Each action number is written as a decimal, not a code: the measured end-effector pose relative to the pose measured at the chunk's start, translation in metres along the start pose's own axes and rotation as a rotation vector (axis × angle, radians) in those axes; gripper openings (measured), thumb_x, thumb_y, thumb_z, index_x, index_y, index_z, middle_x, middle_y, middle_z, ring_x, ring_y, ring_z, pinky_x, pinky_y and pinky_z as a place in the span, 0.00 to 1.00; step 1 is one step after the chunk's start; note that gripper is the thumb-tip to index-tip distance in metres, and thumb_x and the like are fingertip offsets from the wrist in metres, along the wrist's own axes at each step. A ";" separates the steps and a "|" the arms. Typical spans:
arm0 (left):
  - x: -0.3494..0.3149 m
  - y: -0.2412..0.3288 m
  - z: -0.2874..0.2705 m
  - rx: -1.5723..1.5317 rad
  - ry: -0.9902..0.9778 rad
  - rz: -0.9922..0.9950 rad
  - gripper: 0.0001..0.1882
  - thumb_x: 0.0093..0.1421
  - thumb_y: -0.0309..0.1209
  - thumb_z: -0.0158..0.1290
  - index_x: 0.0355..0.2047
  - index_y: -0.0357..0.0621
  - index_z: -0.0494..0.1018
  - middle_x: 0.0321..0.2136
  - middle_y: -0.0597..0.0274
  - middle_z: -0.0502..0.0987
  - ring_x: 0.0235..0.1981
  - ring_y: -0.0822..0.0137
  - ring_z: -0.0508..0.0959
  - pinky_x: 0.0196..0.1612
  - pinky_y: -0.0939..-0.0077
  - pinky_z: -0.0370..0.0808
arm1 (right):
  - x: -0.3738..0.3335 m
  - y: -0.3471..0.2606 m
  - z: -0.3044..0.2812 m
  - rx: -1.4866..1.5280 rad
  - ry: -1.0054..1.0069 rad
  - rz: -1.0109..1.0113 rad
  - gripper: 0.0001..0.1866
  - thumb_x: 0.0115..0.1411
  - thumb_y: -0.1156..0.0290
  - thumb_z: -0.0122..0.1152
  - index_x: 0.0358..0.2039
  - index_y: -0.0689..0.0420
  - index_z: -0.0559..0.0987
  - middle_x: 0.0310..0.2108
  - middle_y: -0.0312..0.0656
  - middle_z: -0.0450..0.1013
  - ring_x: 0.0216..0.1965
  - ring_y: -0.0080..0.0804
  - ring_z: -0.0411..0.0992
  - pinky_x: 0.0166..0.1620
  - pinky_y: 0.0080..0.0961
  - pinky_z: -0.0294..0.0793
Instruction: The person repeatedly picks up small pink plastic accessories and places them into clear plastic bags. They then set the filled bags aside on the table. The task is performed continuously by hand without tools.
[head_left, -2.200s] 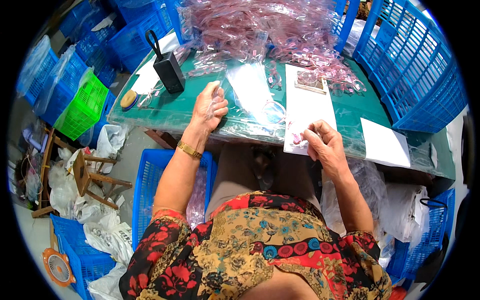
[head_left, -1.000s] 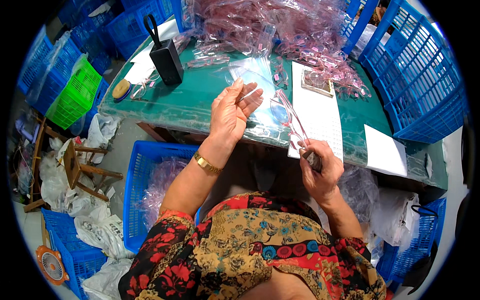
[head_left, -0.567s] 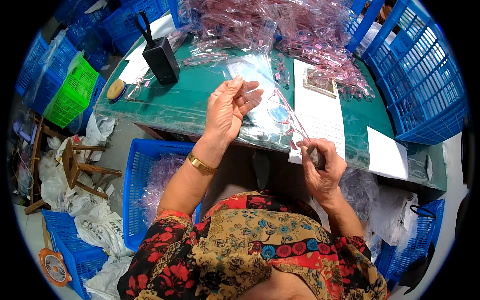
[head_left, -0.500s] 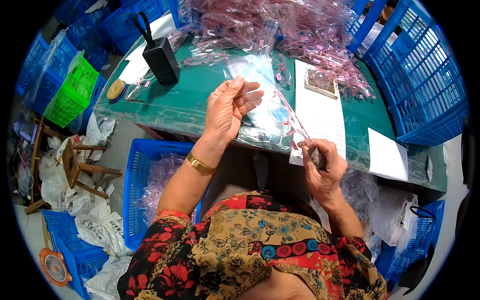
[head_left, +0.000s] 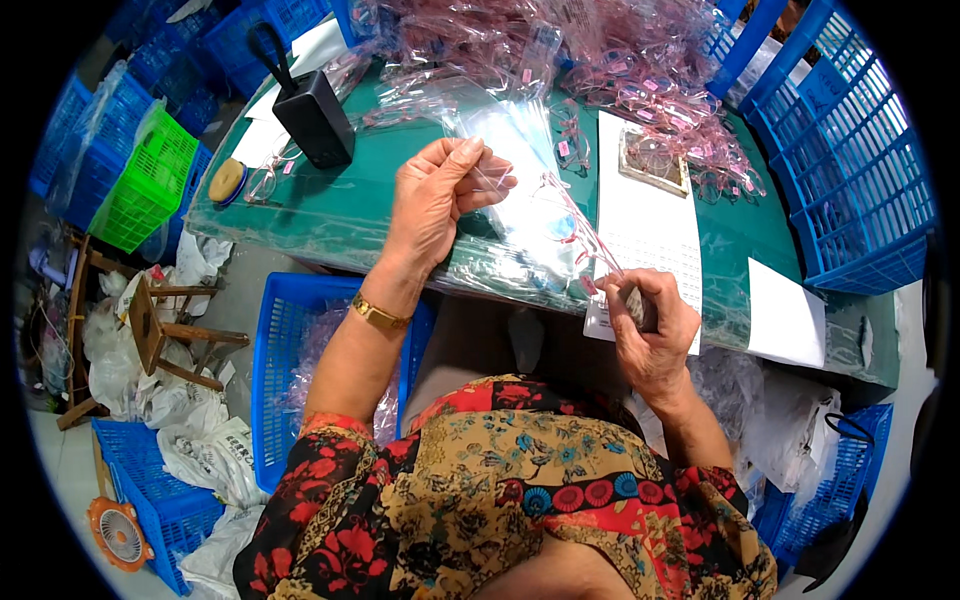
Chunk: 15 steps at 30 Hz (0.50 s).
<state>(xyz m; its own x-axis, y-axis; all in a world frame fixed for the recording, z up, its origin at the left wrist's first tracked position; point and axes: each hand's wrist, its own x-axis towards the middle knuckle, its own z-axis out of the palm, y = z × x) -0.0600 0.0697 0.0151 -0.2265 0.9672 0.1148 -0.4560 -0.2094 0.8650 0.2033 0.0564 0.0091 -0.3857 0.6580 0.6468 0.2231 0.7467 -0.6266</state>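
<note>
My left hand (head_left: 428,200) pinches a thin clear plastic bag (head_left: 490,180) between thumb and fingers, above the table's near edge. In my right hand (head_left: 658,340) are pink-framed eyeglasses (head_left: 588,238), gripped by the temple end, with their lenses pointing away from me. A small pink tag (head_left: 588,285) hangs near that grip. The same hand also holds a dark, greyish lump (head_left: 638,304) whose kind I cannot tell. Beneath the glasses lies a stack of clear plastic bags (head_left: 505,262). Whether the lenses are inside a bag is unclear through the glare.
A heap of bagged pink glasses (head_left: 620,50) covers the back of the green table (head_left: 350,210). A black power bank (head_left: 313,118) and a round sponge pad (head_left: 228,181) stand left. White paper (head_left: 655,225), a small framed tray (head_left: 655,162) and a blue crate (head_left: 850,150) are right.
My left hand has shifted slightly left, and its fingers have drawn closer together on the clear bag. My right hand keeps its hold on the glasses with little movement.
</note>
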 end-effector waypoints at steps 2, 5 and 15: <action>0.003 0.006 -0.001 0.093 -0.023 -0.001 0.13 0.65 0.36 0.51 0.34 0.37 0.74 0.31 0.54 0.80 0.33 0.63 0.82 0.35 0.75 0.82 | 0.000 0.002 0.000 0.000 -0.006 0.006 0.17 0.47 0.85 0.64 0.38 0.60 0.73 0.28 0.40 0.75 0.22 0.25 0.74 0.25 0.18 0.70; 0.002 0.014 0.005 0.169 -0.057 -0.041 0.12 0.65 0.35 0.51 0.35 0.36 0.74 0.30 0.54 0.80 0.32 0.64 0.83 0.35 0.75 0.82 | 0.003 -0.002 -0.003 -0.033 -0.031 -0.009 0.18 0.46 0.85 0.64 0.38 0.60 0.73 0.28 0.41 0.75 0.22 0.25 0.74 0.25 0.18 0.70; -0.009 0.001 0.024 0.007 -0.110 -0.095 0.13 0.66 0.35 0.48 0.39 0.35 0.73 0.35 0.49 0.80 0.35 0.63 0.82 0.37 0.72 0.82 | 0.004 -0.014 -0.001 0.199 -0.011 0.199 0.10 0.56 0.82 0.62 0.37 0.61 0.71 0.26 0.39 0.77 0.24 0.15 0.70 0.26 0.14 0.68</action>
<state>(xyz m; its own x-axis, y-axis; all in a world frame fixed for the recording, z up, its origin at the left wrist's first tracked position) -0.0377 0.0645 0.0269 -0.0863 0.9927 0.0846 -0.4652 -0.1152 0.8777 0.1993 0.0488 0.0205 -0.3618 0.7881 0.4981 0.1159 0.5681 -0.8147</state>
